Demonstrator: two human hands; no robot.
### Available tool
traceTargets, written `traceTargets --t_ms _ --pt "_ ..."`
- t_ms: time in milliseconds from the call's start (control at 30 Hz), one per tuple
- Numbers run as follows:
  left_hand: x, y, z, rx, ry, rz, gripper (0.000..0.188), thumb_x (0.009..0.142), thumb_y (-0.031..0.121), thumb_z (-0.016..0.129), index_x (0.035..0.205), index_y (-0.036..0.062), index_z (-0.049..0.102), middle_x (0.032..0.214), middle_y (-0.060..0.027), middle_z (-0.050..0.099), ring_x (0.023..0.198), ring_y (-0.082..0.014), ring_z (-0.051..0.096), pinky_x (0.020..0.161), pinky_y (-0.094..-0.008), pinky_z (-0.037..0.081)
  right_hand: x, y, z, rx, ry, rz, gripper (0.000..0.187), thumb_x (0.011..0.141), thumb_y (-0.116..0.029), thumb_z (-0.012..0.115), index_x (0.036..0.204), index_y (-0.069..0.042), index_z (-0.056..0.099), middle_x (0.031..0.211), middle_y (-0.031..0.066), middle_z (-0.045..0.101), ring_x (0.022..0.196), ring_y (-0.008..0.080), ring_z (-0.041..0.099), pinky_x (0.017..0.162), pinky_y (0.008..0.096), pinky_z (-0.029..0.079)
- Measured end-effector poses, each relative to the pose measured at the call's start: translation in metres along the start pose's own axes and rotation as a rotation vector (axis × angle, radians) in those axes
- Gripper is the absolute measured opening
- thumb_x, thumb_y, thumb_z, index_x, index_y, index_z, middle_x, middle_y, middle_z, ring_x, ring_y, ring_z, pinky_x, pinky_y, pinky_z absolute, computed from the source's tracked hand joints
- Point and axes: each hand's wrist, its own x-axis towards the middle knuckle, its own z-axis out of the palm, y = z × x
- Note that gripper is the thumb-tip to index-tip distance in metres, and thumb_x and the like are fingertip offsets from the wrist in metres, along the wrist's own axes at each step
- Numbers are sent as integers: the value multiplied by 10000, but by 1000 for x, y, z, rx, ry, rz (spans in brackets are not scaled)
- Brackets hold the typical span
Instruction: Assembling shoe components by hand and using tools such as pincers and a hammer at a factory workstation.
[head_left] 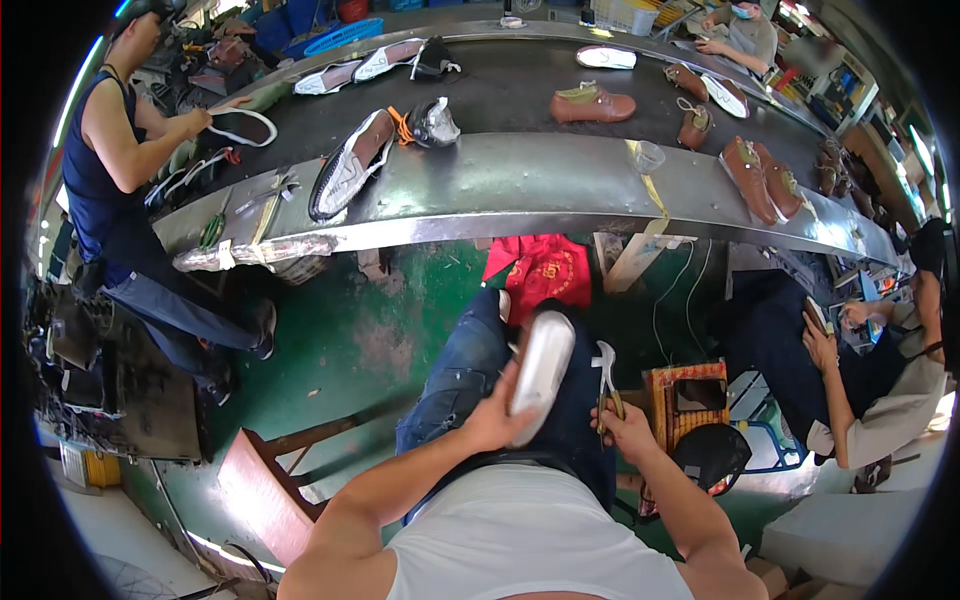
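Note:
Over my lap, my left hand is closed round a shoe whose white sole faces up. A strip of brown upper shows along its left side, partly blurred. My right hand grips lasting pincers by their yellowish handles. The pincers' metal head points up, just right of the shoe and apart from it. My knees in blue jeans lie beneath both hands. On the metal bench edge ahead stands a black-and-white sneaker with a brown insole.
Several brown shoes and white shoes stand on the dark belt behind the metal edge. Scissors lie at its left end. A person stands at left; another person sits at right. A red cloth hangs below the bench.

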Motion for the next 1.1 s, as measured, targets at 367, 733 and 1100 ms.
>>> traceTargets --t_ms 367,733,1100 --pt "199 72 -284 379 1209 390 779 865 424 687 1342 -130 418 1388 -331 445 1292 -448 446 1102 -471 348 7 15 2 -96 0 46 161 956 -110 584 1073 -7 625 872 63 652 600 79 501 514 228 410" --pt "153 47 -344 -458 822 118 524 904 390 691 1153 -64 605 949 -111 691 610 -175 675 561 -284 535 10 7 5 -50 34 108 155 963 -115 579 1068 -7 621 876 61 648 629 72 514 507 214 398" --pt "109 4 -82 -162 346 329 438 857 140 745 1226 -32 585 1227 -180 634 1131 -260 608 936 -367 500 13 -10 5 -196 -17 109 200 953 -143 583 1088 -3 627 838 49 650 628 86 548 527 252 440"
